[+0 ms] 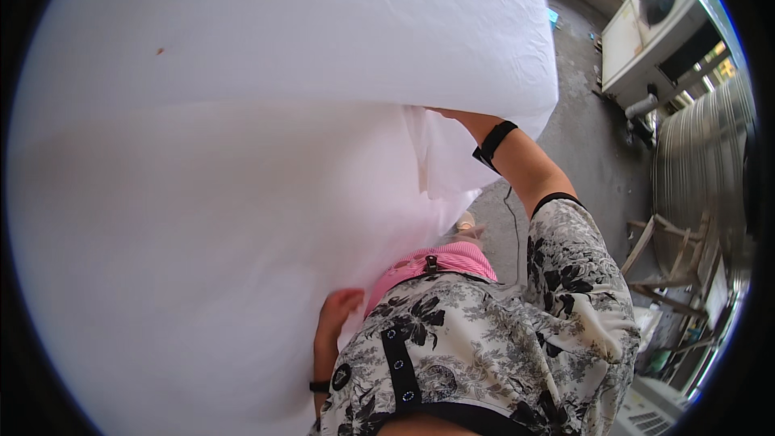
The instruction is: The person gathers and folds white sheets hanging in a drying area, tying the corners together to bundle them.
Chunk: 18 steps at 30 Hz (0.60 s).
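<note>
A large white cloth sheet (242, 30) hangs or lies before me and fills the left and middle of the head view, with a fold running across it. My right hand (447, 112) is at this fold near the right side. Its fingers are mostly hidden by the cloth, so whether they grip it is unclear. My left hand (342, 307) is low at my left side, blurred, with bent fingers, close to the cloth and my pink striped garment (466, 257). I cannot tell whether it touches the cloth. A small brown speck (160, 51) shows on the sheet.
A white outdoor air-conditioner unit (648, 30) stands at upper right. Below it are a ribbed metal tank (696, 163) and a wooden frame (672, 254). A thin dark cable (514, 218) runs along the grey floor (581, 133) to my right.
</note>
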Motion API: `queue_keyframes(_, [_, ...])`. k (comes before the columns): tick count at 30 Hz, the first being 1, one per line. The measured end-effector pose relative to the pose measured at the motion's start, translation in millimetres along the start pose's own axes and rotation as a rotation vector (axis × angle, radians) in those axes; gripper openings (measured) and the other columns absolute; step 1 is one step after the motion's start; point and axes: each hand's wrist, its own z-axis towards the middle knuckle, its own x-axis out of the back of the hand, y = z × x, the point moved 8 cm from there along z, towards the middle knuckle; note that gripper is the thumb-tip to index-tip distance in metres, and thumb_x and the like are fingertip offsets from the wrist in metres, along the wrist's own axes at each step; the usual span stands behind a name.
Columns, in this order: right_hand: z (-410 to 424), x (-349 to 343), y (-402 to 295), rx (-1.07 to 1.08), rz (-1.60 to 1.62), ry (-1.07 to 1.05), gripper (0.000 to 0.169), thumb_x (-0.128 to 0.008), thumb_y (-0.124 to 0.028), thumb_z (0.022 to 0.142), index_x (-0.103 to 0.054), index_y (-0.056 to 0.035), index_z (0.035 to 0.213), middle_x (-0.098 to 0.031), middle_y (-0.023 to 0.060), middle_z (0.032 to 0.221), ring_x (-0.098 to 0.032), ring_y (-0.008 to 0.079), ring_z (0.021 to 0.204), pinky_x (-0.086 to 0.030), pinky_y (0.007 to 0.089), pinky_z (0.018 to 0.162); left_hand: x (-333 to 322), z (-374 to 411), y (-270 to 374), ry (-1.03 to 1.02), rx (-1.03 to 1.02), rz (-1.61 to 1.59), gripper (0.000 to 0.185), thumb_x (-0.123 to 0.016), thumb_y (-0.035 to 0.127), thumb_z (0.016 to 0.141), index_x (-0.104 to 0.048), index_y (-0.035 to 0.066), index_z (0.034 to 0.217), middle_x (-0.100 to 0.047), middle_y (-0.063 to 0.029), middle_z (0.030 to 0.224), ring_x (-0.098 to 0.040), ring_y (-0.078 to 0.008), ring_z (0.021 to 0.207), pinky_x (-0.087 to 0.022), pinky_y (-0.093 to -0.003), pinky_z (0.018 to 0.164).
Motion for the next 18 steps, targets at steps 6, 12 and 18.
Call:
queue_keyframes(6, [28.5, 40.9, 104.9, 0.052, -0.081, -0.044, 0.067, -0.071, -0.031, 0.076, -0.04, -0.006, 0.13, -0.043, 0.0177, 0.131, -0.044, 0.0301, 0.118, -0.04, 0.0374, 0.095, -152.5, 128.7, 219.1, -0.181, -0.628, 0.214, 0.055, -0.07, 0.013, 0.079, -0.048, 0.013, 0.129, -0.054, -0.0038, 0.121, -0.053, -0.0145, 0.106, -0.048, -0.0291, 0.082])
queue_keyframes(12, [23.7, 93.6, 228.6, -0.05, -0.163, -0.021, 0.062, -0.069, -0.03, 0.077, -0.043, -0.0054, 0.128, -0.045, 0.0172, 0.129, -0.044, 0.0289, 0.118, -0.04, 0.0362, 0.095, -156.2, 223.9, 243.4, 0.382, -0.9, 0.896, 0.069, -0.071, 0.011, 0.073, -0.039, 0.004, 0.133, -0.044, -0.0162, 0.131, -0.048, -0.032, 0.115, -0.042, -0.0373, 0.095])
queue_keyframes(18, [21.8, 90.0, 280.6, -0.095, -0.105, 0.009, 0.057, -0.067, -0.029, 0.079, -0.046, -0.0048, 0.126, -0.047, 0.0166, 0.128, -0.044, 0.0277, 0.118, -0.04, 0.0349, 0.095, -69.3, 226.3, 211.2, 0.597, -0.354, 0.93, 0.035, -0.069, 0.02, 0.074, -0.062, 0.004, 0.104, -0.064, -0.0136, 0.098, -0.061, -0.0274, 0.093, -0.048, -0.036, 0.083])
